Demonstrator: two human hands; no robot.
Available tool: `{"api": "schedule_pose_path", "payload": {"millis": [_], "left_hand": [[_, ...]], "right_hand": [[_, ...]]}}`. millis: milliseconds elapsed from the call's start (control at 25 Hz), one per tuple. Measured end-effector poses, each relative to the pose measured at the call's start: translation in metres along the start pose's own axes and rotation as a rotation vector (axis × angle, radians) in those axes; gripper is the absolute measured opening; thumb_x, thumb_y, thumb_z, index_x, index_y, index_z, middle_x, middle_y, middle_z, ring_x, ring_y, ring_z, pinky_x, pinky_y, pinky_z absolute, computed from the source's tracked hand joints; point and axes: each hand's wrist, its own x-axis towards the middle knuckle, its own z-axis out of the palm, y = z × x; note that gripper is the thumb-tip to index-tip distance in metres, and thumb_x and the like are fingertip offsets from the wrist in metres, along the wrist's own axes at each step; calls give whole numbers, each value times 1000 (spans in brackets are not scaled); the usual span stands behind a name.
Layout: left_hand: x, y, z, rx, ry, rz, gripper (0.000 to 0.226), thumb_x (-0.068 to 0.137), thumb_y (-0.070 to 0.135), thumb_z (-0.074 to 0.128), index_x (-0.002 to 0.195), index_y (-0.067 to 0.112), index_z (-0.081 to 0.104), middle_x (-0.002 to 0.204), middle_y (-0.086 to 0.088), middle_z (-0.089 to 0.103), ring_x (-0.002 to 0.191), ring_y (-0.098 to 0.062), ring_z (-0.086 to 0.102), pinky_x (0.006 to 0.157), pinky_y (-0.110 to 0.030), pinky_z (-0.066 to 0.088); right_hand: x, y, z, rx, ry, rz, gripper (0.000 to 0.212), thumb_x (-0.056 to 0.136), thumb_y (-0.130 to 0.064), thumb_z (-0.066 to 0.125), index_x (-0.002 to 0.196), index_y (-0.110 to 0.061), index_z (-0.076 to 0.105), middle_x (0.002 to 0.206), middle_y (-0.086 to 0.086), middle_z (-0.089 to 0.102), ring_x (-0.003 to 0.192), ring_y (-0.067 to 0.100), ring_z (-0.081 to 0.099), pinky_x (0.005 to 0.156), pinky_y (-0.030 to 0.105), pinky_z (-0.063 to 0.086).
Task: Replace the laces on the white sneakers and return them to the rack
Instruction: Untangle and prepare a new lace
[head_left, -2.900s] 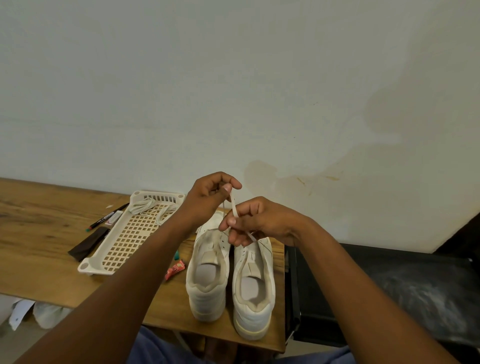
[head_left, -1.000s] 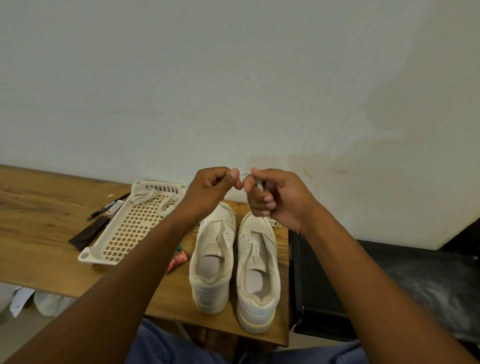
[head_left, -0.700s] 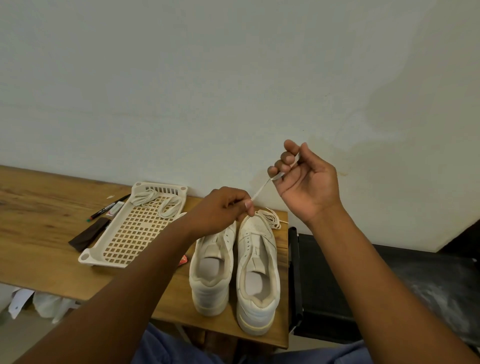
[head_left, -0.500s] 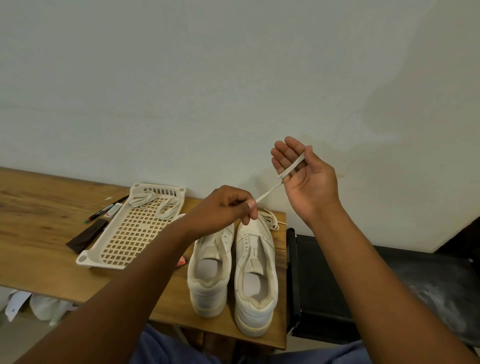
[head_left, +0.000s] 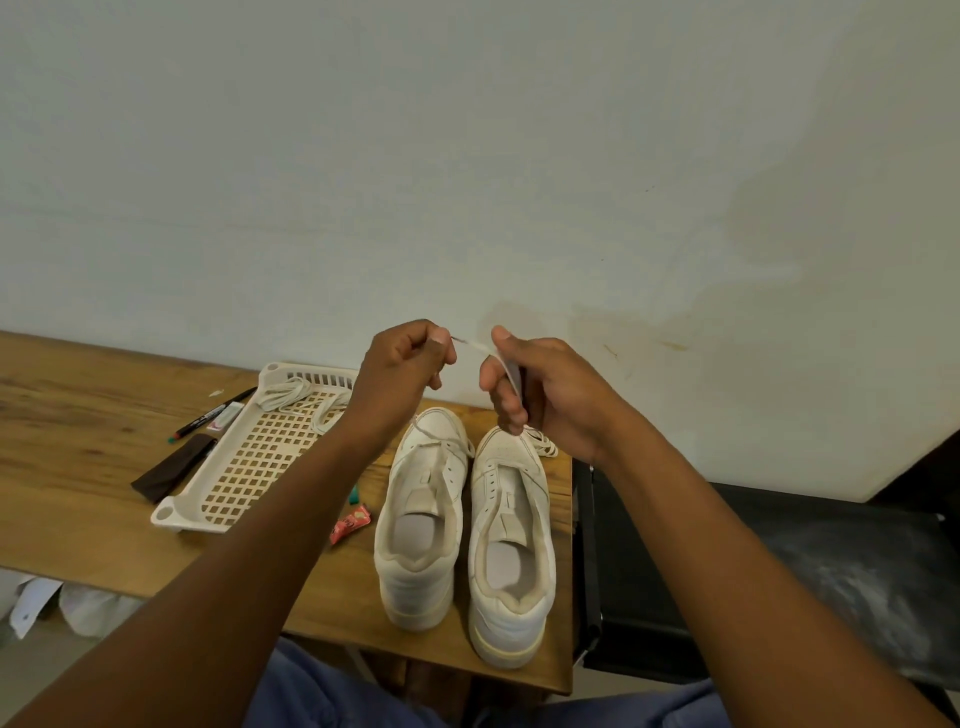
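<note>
I am seeing a white lace (head_left: 475, 347) stretching taut between both hands, raised above the toes of the white sneakers (head_left: 470, 525). The left hand (head_left: 402, 371) is pinching one end with fingers curled; the right hand (head_left: 535, 387) is gripping the other part, lace running down its palm. The sneakers are sitting side by side, heels toward me, on the wooden surface (head_left: 78, 467). Another lace (head_left: 540, 444) is lying bunched by the right toe. A perforated cream rack (head_left: 249, 462) is resting to the left, holding laces (head_left: 301, 400).
</note>
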Motion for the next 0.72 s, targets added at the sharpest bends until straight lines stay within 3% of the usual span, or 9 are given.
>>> {"api": "schedule_pose_path", "payload": {"millis": [120, 200, 280, 320, 400, 480, 600, 720], "left_hand": [[-4, -3, 9, 135, -167, 34, 31, 99, 40, 48, 83, 24, 70, 79, 2, 70, 70, -13, 63, 69, -36, 52], [-7, 0, 16, 203, -267, 82, 30, 99, 40, 48, 82, 28, 70, 80, 1, 71, 72, -18, 65, 73, -45, 57], [-11, 7, 20, 201, -372, 132, 30, 101, 33, 50, 80, 28, 70, 78, 6, 69, 71, -15, 63, 74, -42, 55], [-11, 10, 20, 146, -407, 143, 30, 101, 29, 51, 80, 24, 71, 76, 7, 69, 70, -13, 62, 72, -36, 54], [-10, 16, 14, -29, -376, 137, 31, 100, 23, 52, 78, 11, 69, 71, 7, 66, 66, -14, 57, 69, -26, 48], [-7, 18, 7, -170, -258, 123, 33, 99, 21, 51, 77, 3, 67, 70, 0, 63, 65, -15, 53, 66, -23, 46], [-3, 12, 0, -134, -125, 91, 34, 101, 25, 51, 78, 5, 67, 68, 5, 61, 66, -14, 51, 67, -23, 46], [-2, 4, 1, -41, -106, 38, 34, 103, 30, 51, 81, 11, 69, 68, 10, 62, 68, -12, 52, 70, -27, 45]], "right_hand": [[1, -12, 3, 491, -78, -120, 37, 110, -25, 44, 99, -3, 72, 75, 7, 66, 66, 18, 63, 67, 33, 55], [8, -14, 2, 719, -20, -230, 34, 110, -19, 41, 114, -2, 70, 100, 12, 73, 92, 24, 72, 89, 36, 60], [15, -12, -1, 694, 94, -289, 33, 111, -17, 39, 128, 0, 63, 120, 16, 72, 115, 28, 70, 107, 39, 53], [16, -10, -2, 536, 192, -279, 35, 111, -18, 38, 131, -1, 61, 123, 15, 72, 118, 26, 69, 110, 39, 51], [14, -2, -2, 10, 365, -181, 38, 113, -25, 36, 126, -7, 67, 113, 5, 78, 107, 12, 73, 104, 33, 55], [9, 3, 6, -336, 294, -44, 52, 113, -40, 32, 110, -8, 73, 92, 3, 79, 83, 8, 75, 83, 24, 58], [5, 4, 14, -335, 112, 34, 68, 111, -49, 34, 88, 2, 73, 67, 16, 70, 57, 24, 65, 61, 32, 55], [2, -5, 10, 7, -6, 18, 61, 110, -46, 40, 74, -4, 66, 55, 10, 54, 50, 24, 51, 59, 34, 47]]}}
